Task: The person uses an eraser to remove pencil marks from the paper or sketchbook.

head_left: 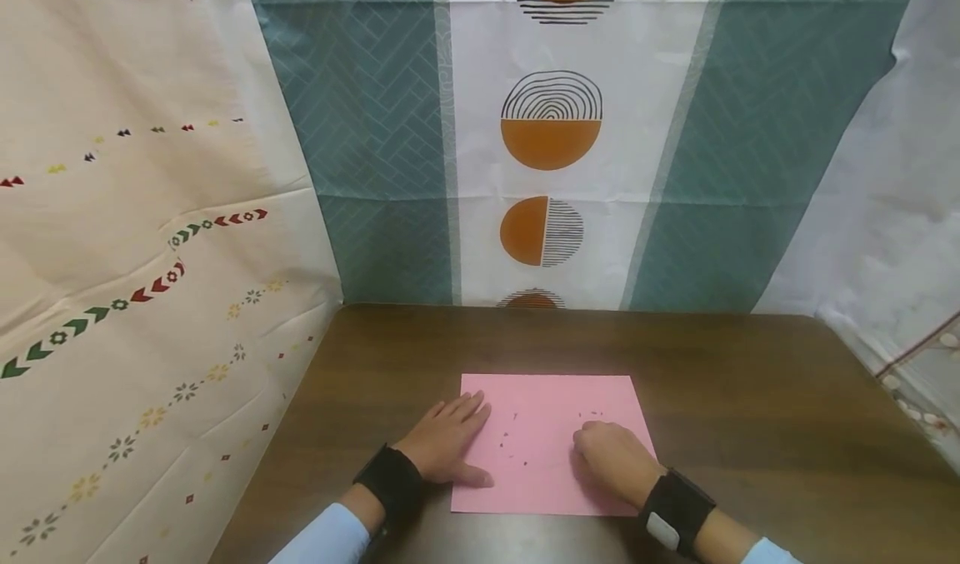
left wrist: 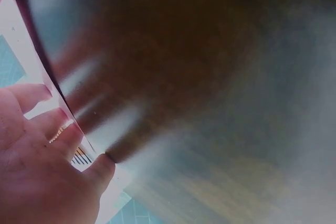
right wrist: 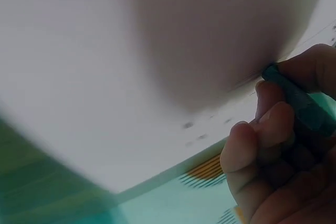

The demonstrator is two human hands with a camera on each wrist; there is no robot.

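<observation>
A pink sheet of paper (head_left: 555, 485) lies on the brown table, with several small dark marks scattered over it. My left hand (head_left: 448, 443) rests spread on the sheet's left edge, thumb and fingers apart; its fingers also show in the left wrist view. On the right half of the sheet, my right hand (head_left: 617, 461) is curled with its knuckles up. In the right wrist view it pinches a short dark teal crayon (right wrist: 298, 99) between thumb and fingers, tip at the paper. The head view hides the crayon behind the hand.
The wooden table (head_left: 735, 397) extends around the sheet on all sides. A patterned teal and white cloth (head_left: 397, 131) hangs behind it, and a cream cloth (head_left: 135, 239) hangs at the left. Black bands circle both wrists.
</observation>
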